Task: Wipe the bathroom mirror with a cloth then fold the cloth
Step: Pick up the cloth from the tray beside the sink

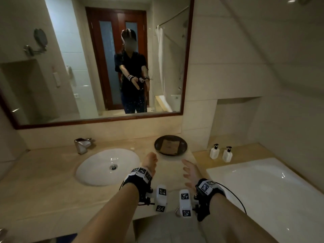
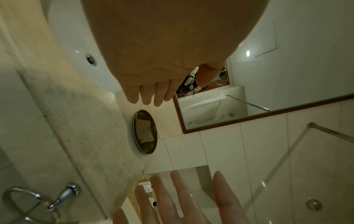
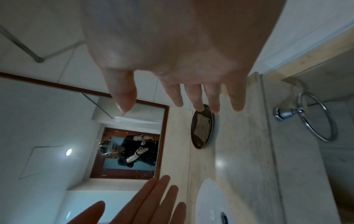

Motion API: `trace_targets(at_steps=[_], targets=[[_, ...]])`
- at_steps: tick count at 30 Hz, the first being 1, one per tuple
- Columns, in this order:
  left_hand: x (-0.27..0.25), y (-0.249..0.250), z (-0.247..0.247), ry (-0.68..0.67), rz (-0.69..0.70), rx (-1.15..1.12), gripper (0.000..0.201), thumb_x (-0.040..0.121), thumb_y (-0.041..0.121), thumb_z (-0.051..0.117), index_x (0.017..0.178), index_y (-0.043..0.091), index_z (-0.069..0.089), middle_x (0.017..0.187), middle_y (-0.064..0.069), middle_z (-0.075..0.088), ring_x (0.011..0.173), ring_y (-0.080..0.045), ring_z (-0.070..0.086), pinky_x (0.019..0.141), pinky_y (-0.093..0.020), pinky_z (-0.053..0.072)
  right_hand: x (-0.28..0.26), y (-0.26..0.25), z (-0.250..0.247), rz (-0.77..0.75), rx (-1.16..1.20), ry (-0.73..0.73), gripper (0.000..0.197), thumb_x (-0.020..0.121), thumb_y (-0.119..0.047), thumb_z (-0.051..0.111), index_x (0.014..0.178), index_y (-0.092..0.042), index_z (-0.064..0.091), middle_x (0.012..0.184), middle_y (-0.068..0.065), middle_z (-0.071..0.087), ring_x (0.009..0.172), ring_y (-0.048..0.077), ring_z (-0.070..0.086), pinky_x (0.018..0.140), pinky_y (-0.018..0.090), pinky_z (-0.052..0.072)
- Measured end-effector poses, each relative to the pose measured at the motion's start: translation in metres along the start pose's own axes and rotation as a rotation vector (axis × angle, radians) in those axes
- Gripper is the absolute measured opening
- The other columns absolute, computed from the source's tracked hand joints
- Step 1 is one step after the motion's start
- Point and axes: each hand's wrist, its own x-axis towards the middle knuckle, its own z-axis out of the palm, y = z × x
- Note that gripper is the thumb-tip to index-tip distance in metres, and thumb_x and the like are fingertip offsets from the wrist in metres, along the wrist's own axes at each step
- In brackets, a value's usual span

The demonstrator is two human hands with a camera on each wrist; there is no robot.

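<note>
A large wood-framed mirror [image 1: 98, 64] hangs on the wall above the counter and reflects a person with both arms held out. A folded tan cloth [image 1: 170, 146] lies on a dark round plate [image 1: 158, 144] at the back of the counter, below the mirror's right corner. My left hand [image 1: 151, 161] hovers just in front of the plate, fingers straight and empty. My right hand [image 1: 189, 170] hovers to the right of it, fingers spread and empty. The left wrist view shows the cloth [image 2: 143, 131] beyond my left fingertips [image 2: 147, 97]. In the right wrist view my right fingertips [image 3: 197, 104] reach nearly to the plate [image 3: 199, 144].
A white oval sink [image 1: 98, 165] with a chrome faucet [image 1: 82, 144] sits left of the hands. Two white pump bottles [image 1: 220, 153] stand on the ledge at the right, behind a white bathtub [image 1: 263, 181]. A chrome towel ring [image 3: 314, 119] hangs below the counter edge.
</note>
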Motion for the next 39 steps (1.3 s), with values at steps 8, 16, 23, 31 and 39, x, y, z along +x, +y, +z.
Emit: trace_targets(at_steps=[8,16,23,31,39], targets=[[0.145,0.018,0.046,0.064,-0.069,0.014,0.052,0.103,0.028,0.034,0.149,0.005,0.036,0.155,-0.01,0.036,0.145,-0.027,0.028,0.115,-0.034,0.021,0.153,-0.044,-0.032,0.067,-0.037,-0.014,0.07,0.09,-0.055,0.052,0.148,-0.021,0.031,0.154,0.008,0.029,0.136,0.033,0.033,0.097,0.046,0.03],[0.282,0.04,0.093,0.17,-0.12,-0.034,0.051,0.102,0.019,0.035,0.149,0.0,0.033,0.156,-0.019,0.033,0.144,-0.035,0.03,0.113,-0.043,0.03,0.311,-0.083,-0.065,0.175,-0.013,-0.111,0.064,0.094,-0.043,0.053,0.148,-0.015,0.033,0.152,0.01,0.032,0.138,0.029,0.031,0.104,0.041,0.03],[0.365,0.053,0.106,0.268,-0.234,-0.013,0.029,0.103,0.017,0.043,0.074,0.015,0.048,0.077,-0.001,0.047,0.067,-0.015,0.044,0.055,-0.028,0.036,0.416,-0.095,-0.082,0.267,0.024,-0.137,0.054,0.098,-0.032,0.051,0.144,-0.007,0.038,0.149,0.012,0.036,0.138,0.031,0.032,0.104,0.039,0.031],[0.491,0.039,0.077,0.276,-0.302,0.201,0.035,0.083,0.022,0.068,0.112,0.003,0.063,0.105,-0.015,0.06,0.084,-0.027,0.059,0.082,-0.039,0.049,0.537,-0.071,-0.066,0.373,-0.205,-0.091,0.01,0.098,-0.014,0.047,0.096,-0.008,0.055,0.085,0.008,0.052,0.072,0.023,0.049,0.071,0.035,0.04],[0.564,0.011,0.077,0.324,-0.31,0.266,0.089,0.072,0.015,0.075,0.148,0.001,0.032,0.129,-0.028,0.057,0.118,-0.042,0.057,0.096,-0.047,0.051,0.601,-0.061,-0.046,0.335,-0.363,-0.004,0.049,0.091,-0.014,0.059,0.137,-0.004,0.046,0.105,0.017,0.063,0.092,0.033,0.062,0.087,0.047,0.054]])
